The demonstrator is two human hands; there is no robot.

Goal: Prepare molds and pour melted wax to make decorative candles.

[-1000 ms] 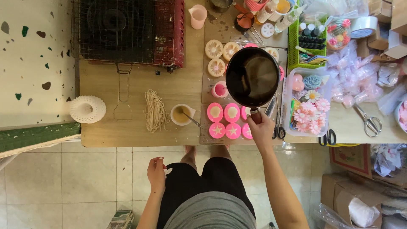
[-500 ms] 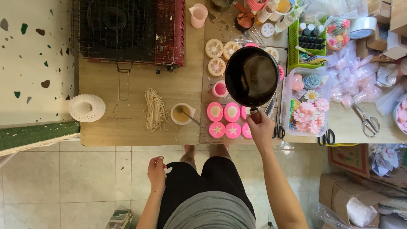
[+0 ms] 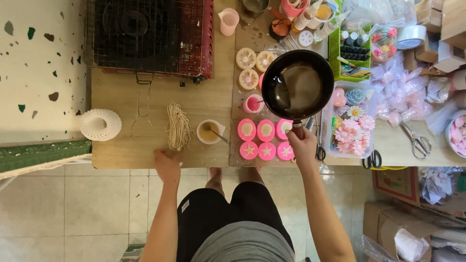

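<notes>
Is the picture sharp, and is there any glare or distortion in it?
Head view: mostly sharp, evenly lit, soft shadows; pale glare on the liquid in the black pan held by the right hand; left hand slightly blurred at the table edge; wide-angle bending near the borders.

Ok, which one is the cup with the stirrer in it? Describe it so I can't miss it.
Start at the wooden table and find the pale bundle of strings near its front edge. Just right of it stands the small cup: cream, holding tan liquid, with a metal stirrer leaning out, unlike the pink moulds further right.
</notes>
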